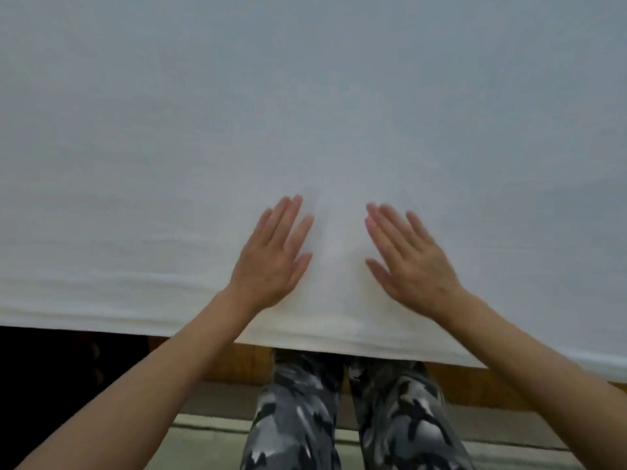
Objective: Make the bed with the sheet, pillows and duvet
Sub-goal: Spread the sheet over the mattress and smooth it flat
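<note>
A plain white sheet (305, 113) covers the whole bed and fills most of the view. Its near edge hangs over the bed's side just in front of my legs. My left hand (271, 256) lies flat on the sheet near that edge, fingers straight and pointing away from me. My right hand (407, 259) lies flat beside it, a short gap of sheet between them, fingers straight and slightly spread. Neither hand holds anything. No pillows or duvet show in this view.
Below the sheet's edge a wooden bed frame (237, 361) shows, with a dark gap (51, 368) at the left. My legs in grey camouflage trousers (305, 418) stand against the frame on a pale floor (203, 446).
</note>
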{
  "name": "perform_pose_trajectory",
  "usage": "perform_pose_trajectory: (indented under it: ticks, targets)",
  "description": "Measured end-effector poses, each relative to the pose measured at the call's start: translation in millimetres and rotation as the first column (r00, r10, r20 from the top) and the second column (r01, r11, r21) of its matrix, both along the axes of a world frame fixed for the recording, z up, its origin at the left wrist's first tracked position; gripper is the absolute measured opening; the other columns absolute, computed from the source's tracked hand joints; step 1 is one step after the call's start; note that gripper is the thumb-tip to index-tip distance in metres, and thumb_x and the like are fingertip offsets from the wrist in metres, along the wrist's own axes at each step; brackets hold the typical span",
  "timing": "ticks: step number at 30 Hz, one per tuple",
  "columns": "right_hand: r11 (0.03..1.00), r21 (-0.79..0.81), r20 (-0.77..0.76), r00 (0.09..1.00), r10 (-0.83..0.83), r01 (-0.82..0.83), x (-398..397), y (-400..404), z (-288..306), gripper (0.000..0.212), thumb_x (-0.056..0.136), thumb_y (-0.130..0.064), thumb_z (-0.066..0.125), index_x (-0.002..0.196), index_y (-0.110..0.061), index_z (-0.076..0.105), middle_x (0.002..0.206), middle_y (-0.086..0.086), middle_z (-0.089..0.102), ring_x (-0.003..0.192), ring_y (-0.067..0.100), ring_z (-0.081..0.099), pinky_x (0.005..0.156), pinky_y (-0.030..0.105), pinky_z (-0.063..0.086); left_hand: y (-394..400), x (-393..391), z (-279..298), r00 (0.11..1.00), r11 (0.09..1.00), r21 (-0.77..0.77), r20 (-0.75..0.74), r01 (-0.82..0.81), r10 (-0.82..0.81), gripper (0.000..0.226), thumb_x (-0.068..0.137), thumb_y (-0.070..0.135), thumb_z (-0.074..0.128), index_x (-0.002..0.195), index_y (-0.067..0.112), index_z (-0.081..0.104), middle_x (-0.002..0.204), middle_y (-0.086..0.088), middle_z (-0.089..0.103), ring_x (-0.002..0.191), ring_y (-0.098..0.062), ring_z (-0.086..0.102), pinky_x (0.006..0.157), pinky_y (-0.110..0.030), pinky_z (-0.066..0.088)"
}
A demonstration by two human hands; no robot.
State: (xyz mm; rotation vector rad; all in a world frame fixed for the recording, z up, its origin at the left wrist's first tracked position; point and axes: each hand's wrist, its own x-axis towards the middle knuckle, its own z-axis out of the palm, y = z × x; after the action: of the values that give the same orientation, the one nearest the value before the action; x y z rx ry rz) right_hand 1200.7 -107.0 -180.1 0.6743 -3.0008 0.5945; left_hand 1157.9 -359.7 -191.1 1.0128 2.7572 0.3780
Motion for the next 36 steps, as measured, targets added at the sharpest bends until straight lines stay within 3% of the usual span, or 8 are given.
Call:
perform_pose_trajectory:
  ticks: [6, 10, 18, 22, 26, 30, 33, 36]
  targets:
    - [0.894, 0.208, 0.019, 0.912, -0.409, 0.397, -145, 31, -16, 0.066, 0.101, -0.037, 0.033, 0.151, 0.0, 0.011, 0.159, 0.019, 0.011, 0.148, 0.031, 0.009, 0.12, 0.042, 0.004, 54, -124, -5, 0.962, 0.959, -0.082, -0.014, -0.272, 0.271, 0.053, 0.099, 0.028, 0.039, 0.148, 0.008, 0.035, 0.158, -0.024, 0.016, 0.148, -0.038, 0.012, 0.12, -0.042, 0.005]
    - [0.885, 0.195, 0.114, 0.887, -0.448, 0.422, -176, -19, -31, 0.066, 0.099, -0.039, 0.028, 0.152, -0.004, 0.011, 0.161, 0.014, 0.008, 0.149, 0.026, 0.006, 0.12, 0.038, 0.002, 2, -171, -23, 0.94, 0.933, -0.121, -0.079, -0.34, 0.332, 0.057, 0.099, 0.035, 0.028, 0.152, 0.013, 0.027, 0.16, -0.021, 0.01, 0.149, -0.034, 0.007, 0.12, -0.041, 0.003]
    - [0.957, 0.223, 0.11, 0.971, -0.212, 0.184, -19, -204, -59, 0.063, 0.101, -0.037, 0.03, 0.148, 0.003, 0.021, 0.155, 0.019, 0.017, 0.146, 0.03, 0.014, 0.12, 0.044, 0.01, -143, -49, -43, 0.997, 0.997, -0.048, 0.051, 0.065, -0.062, 0.061, 0.097, 0.036, 0.039, 0.15, 0.005, 0.03, 0.157, -0.02, 0.023, 0.147, -0.033, 0.019, 0.12, -0.043, 0.01]
    - [0.972, 0.235, 0.216, 0.975, -0.044, -0.008, 77, -288, -46, 0.063, 0.102, -0.037, 0.029, 0.15, 0.001, 0.014, 0.151, 0.02, 0.029, 0.148, 0.028, 0.008, 0.119, 0.043, 0.011, -225, 31, -20, 0.955, 0.961, -0.084, 0.165, 0.263, -0.247, 0.056, 0.095, 0.032, 0.042, 0.145, 0.007, 0.042, 0.155, -0.014, 0.026, 0.145, -0.027, 0.021, 0.117, -0.043, 0.02]
    - [0.98, 0.2, 0.241, 0.97, -0.029, -0.02, 78, -322, -28, 0.066, 0.101, -0.037, 0.035, 0.152, -0.002, 0.011, 0.156, 0.018, 0.023, 0.148, 0.026, 0.013, 0.12, 0.041, 0.013, -278, 65, 9, 0.859, 0.904, -0.067, 0.348, 0.422, -0.375, 0.049, 0.087, 0.027, 0.049, 0.134, 0.016, 0.059, 0.147, -0.007, 0.047, 0.139, -0.023, 0.04, 0.116, -0.039, 0.025]
    - [0.996, 0.079, 0.108, 0.993, -0.045, 0.037, -5, -329, -12, 0.061, 0.1, -0.033, 0.041, 0.147, 0.0, 0.023, 0.159, 0.016, 0.015, 0.147, 0.028, 0.017, 0.118, 0.042, 0.017, -289, 19, 21, 0.932, 0.968, 0.193, 0.291, 0.162, -0.214, 0.037, 0.086, 0.012, 0.051, 0.119, 0.005, 0.067, 0.126, -0.015, 0.063, 0.119, -0.03, 0.056, 0.102, -0.041, 0.044]
    - [0.977, 0.132, 0.005, 0.985, -0.171, 0.169, -113, -314, -11, 0.061, 0.093, -0.028, 0.055, 0.139, 0.008, 0.036, 0.145, 0.028, 0.037, 0.138, 0.036, 0.033, 0.114, 0.047, 0.023, -264, -80, 16, 0.994, 0.986, 0.161, 0.102, -0.043, 0.027, 0.04, 0.086, 0.01, 0.053, 0.123, 0.0, 0.063, 0.131, -0.023, 0.058, 0.121, -0.041, 0.056, 0.096, -0.053, 0.048]
    - [0.947, 0.19, -0.007, 0.965, -0.263, 0.259, -222, -299, -18, 0.064, 0.099, -0.032, 0.047, 0.145, 0.009, 0.028, 0.151, 0.027, 0.028, 0.142, 0.039, 0.026, 0.116, 0.047, 0.017, -239, -187, 5, 0.985, 0.985, 0.056, -0.044, -0.163, 0.165, 0.051, 0.091, 0.017, 0.05, 0.139, 0.0, 0.048, 0.146, -0.026, 0.04, 0.136, -0.042, 0.039, 0.113, -0.052, 0.032]
